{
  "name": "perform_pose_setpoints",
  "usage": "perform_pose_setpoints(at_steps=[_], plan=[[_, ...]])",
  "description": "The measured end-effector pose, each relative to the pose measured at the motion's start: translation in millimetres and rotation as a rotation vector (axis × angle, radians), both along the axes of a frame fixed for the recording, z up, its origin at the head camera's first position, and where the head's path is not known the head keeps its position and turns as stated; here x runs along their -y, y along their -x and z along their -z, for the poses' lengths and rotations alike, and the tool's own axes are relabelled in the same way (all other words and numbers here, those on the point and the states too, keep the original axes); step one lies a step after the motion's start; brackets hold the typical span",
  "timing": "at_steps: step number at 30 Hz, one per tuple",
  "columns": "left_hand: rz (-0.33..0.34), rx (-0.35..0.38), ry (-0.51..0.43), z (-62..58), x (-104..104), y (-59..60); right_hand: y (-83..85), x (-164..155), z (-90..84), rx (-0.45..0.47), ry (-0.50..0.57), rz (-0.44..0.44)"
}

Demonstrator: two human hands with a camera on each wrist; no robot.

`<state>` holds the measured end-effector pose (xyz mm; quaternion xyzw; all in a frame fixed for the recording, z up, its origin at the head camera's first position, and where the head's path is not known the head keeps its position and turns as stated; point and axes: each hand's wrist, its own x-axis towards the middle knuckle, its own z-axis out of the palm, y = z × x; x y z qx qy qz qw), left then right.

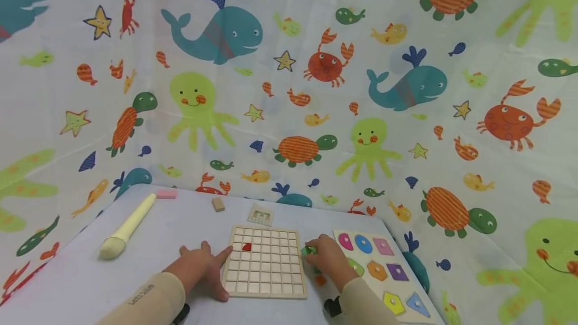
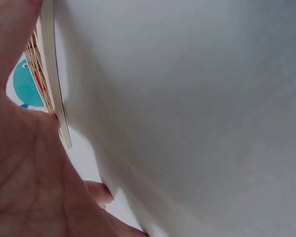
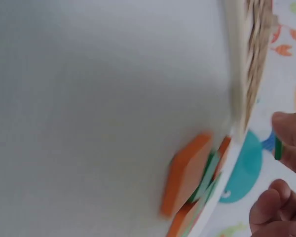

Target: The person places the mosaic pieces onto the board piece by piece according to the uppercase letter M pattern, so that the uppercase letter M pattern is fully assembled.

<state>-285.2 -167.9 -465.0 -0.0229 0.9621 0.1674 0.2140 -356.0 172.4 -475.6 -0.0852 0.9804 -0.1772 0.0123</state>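
A square wooden grid board (image 1: 265, 287) lies on the white table. One red rounded piece (image 1: 247, 247) sits in a cell toward its upper left. My left hand (image 1: 203, 267) has its fingers spread and touches the board's left edge; the left wrist view shows the thumb against the wooden rim (image 2: 52, 74). At the board's right side, my right hand (image 1: 331, 257) pinches a small green piece (image 1: 308, 251) between thumb and finger, held off the table in the right wrist view. Below that hand lie orange and green pieces, among them an orange piece (image 1: 320, 280), partly hidden by the hand.
On the right lies a shape puzzle board (image 1: 378, 265) with coloured knobbed shapes, partly under the right forearm. Behind the grid are a small patterned card (image 1: 260, 214) and a wooden block (image 1: 218, 204). A pale yellow mallet-like stick (image 1: 131, 224) and a pink block (image 1: 166, 194) lie far left.
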Motion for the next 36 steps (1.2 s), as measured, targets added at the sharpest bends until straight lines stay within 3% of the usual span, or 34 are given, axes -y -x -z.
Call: perform_pose_setpoints(at_steps=[5,10,17,27,36], plan=[[0.006,0.001,0.0,1.3,0.5,0.3,-8.5,19.6,-3.8,-0.083,0.089,-0.026],[0.01,-0.003,0.0,0.2,2.0,-0.5,-15.7,52.9,-5.4,-0.115,0.249,-0.015],[0.01,-0.007,-0.002,-0.4,1.2,-1.2,-15.6,95.3,-8.2,-0.053,0.325,0.01],[0.01,0.003,0.01,-3.9,0.7,-0.9,-2.0,128.8,1.0,0.007,0.223,-0.022],[0.017,-0.019,0.038,-3.0,-0.2,-0.9,2.9,144.4,3.8,-0.046,0.063,-0.057]])
